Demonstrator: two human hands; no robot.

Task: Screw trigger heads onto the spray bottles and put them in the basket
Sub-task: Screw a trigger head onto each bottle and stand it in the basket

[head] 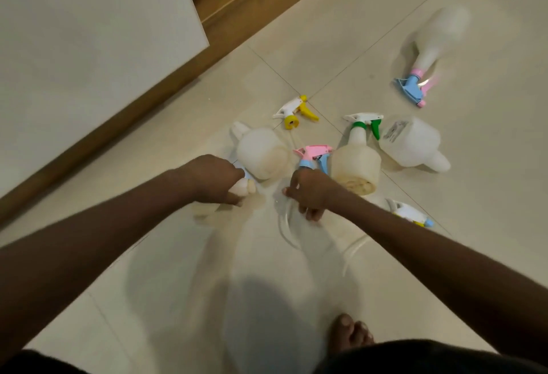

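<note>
Gripping a white bottle (246, 187) by the neck, the left hand (215, 179) has its fingers curled round it; the bottle body below the hand is motion-blurred, outline unclear. The right hand (310, 193) is curled over the base of a pink-and-blue trigger head (315, 155), with its clear dip tube (283, 225) curving down from under the fingers. Head and neck are apart, not mated.

All items are on a tiled floor (489, 195); no basket can be seen in the head view.

Other items:
- Headless white bottle (262, 152) lying on its side just beyond the left hand, neck pointing up-left.
- Loose white-and-yellow trigger head (296, 112) beyond it, on a tile joint.
- Bottle with green-and-white trigger head (357, 163) fitted, lying just right of the right hand, base toward the camera. Base looks yellowed.
- Headless labelled bottle (410, 144) touching or just beside it on the right, neck pointing lower right. Label is a pale sticker with dark print, too small to read. No brand is legible anywhere.
- White trigger head with blue and yellow tips (410, 213) behind the right forearm, partly hidden.
- Bottle with blue-and-pink trigger head (430, 47) fitted, well apart at upper right, blurred.

A bare foot (350, 333) is at the bottom edge. A white panel (89, 47) with wood trim is at upper left.
</note>
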